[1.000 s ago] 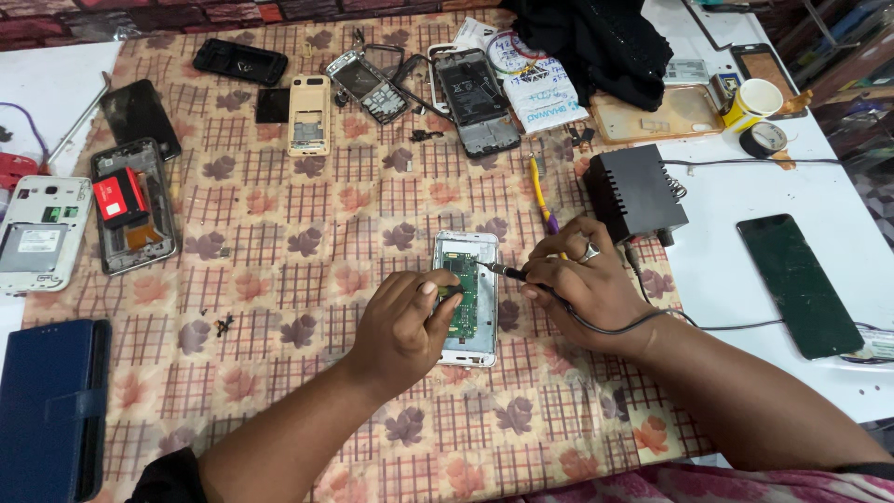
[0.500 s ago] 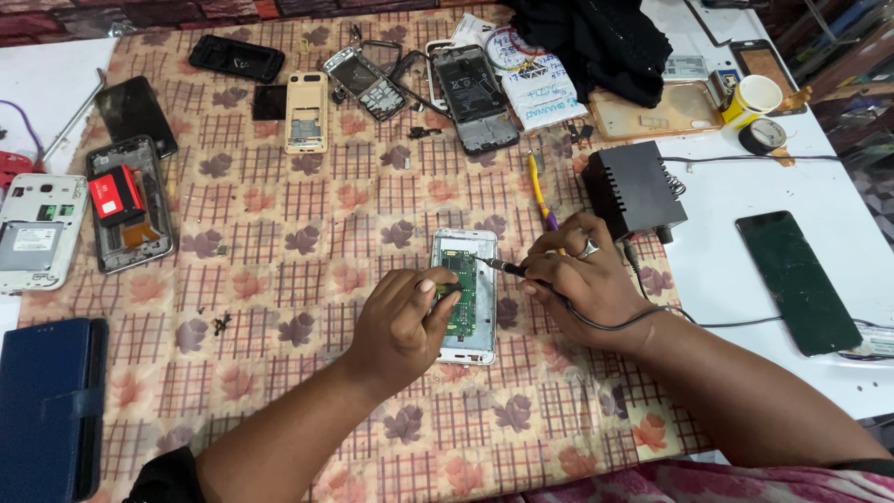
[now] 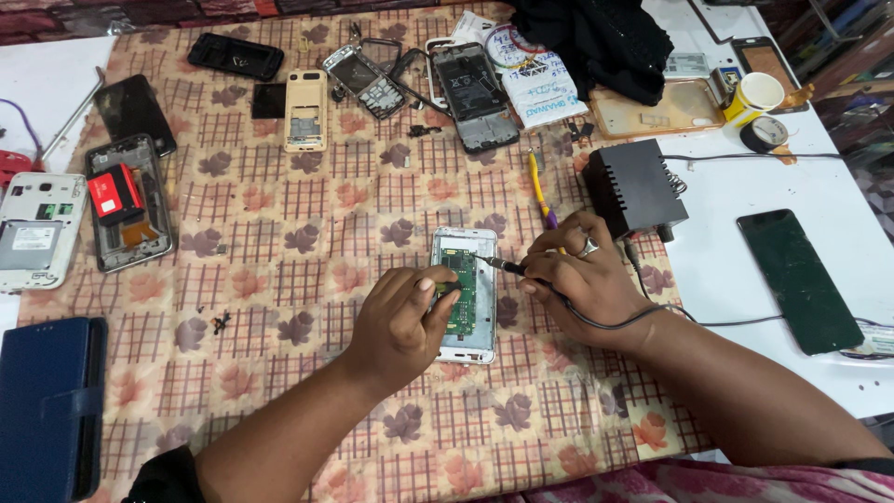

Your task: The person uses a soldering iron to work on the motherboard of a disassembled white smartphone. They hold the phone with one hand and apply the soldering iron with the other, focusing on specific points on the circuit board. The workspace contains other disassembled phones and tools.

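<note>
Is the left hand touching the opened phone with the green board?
Touching. The head view shows the left hand lying over the opened phone, its fingers pressing on the green board.
</note>
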